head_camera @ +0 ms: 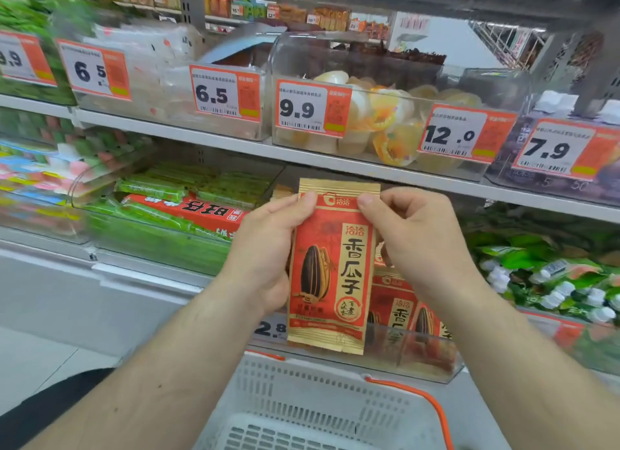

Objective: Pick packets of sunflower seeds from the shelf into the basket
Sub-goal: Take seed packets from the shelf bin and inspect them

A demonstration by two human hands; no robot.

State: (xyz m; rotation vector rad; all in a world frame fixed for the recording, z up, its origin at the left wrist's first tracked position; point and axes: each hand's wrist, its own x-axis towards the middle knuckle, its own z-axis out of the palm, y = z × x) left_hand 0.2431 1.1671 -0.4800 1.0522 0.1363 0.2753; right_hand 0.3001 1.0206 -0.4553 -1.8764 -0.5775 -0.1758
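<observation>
A red and gold packet of sunflower seeds (pixel 330 268) is held upright in front of the lower shelf, above the basket. My left hand (pixel 265 258) grips its left edge, thumb on the top corner. My right hand (pixel 416 238) pinches its top right corner. More seed packets (pixel 406 312) stand in a clear bin (pixel 419 355) on the lower shelf, behind and right of the held one. A white perforated basket (pixel 302 399) with an orange handle (pixel 426 399) sits below my forearms; the visible part of its inside holds nothing.
The upper shelf (pixel 201 137) carries clear bins of jelly cups (pixel 385 114) and white packets with orange price tags. Green and red snack packs (pixel 174 208) fill the bin to the left. Green packets (pixel 543 265) lie to the right. Grey floor lies lower left.
</observation>
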